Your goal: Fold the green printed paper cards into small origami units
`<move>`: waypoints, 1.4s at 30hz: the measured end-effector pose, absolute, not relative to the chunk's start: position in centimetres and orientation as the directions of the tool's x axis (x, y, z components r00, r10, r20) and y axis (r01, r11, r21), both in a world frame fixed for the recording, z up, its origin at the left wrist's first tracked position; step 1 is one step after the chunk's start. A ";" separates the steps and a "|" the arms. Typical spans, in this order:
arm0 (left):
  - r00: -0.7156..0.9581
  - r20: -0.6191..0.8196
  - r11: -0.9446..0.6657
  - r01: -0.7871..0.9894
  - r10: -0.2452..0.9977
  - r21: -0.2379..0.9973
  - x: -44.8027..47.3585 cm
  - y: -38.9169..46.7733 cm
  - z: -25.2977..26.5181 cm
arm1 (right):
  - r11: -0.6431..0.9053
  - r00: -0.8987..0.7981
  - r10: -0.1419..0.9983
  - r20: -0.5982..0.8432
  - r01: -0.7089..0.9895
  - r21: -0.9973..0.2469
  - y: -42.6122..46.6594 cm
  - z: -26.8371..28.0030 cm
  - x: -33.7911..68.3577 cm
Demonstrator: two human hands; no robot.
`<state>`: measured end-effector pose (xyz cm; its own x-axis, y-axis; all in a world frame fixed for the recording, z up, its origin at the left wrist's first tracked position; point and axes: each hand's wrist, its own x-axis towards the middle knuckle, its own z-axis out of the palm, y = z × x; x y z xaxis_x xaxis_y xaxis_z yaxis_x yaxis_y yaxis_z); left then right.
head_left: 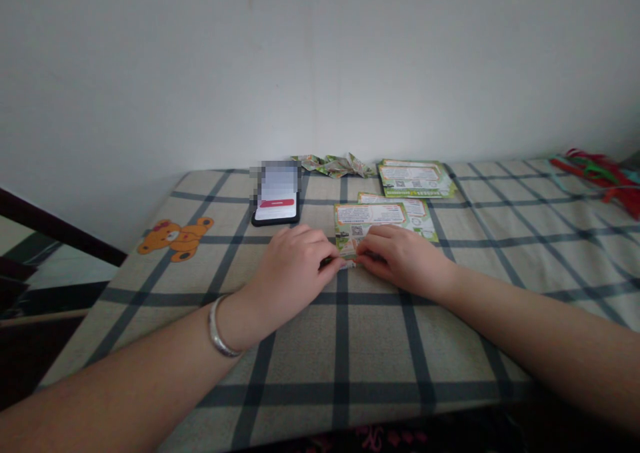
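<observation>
My left hand (300,259) is closed, thumb and fingers pinching the left side of a small strip of printed paper (349,264) low over the table. From the other side my right hand (395,253) pinches the same strip, its fingertips close to the left ones. Just behind lies a green and white printed leaflet (370,214) with a QR code, partly covered by the right hand. Whether the strip is the leaflet's folded near edge or a separate piece I cannot tell. Another leaflet (417,207) sticks out from under it.
Behind stand a phone (276,203) with a lit screen, crumpled or folded green papers (335,165) and a stack of leaflets (415,178). A bear cutout (175,239) lies left on the checked tablecloth (300,373). Red and green items (600,176) lie far right. A wall (320,59) borders the back.
</observation>
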<state>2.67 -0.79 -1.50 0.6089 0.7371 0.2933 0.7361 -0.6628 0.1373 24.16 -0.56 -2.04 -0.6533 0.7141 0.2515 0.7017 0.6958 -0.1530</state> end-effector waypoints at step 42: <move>0.792 0.340 -0.847 0.531 0.508 0.029 2.2 -0.5 -2.2 | 0.671 -0.646 0.735 0.206 0.646 -0.364 -0.2 -1.7 25.7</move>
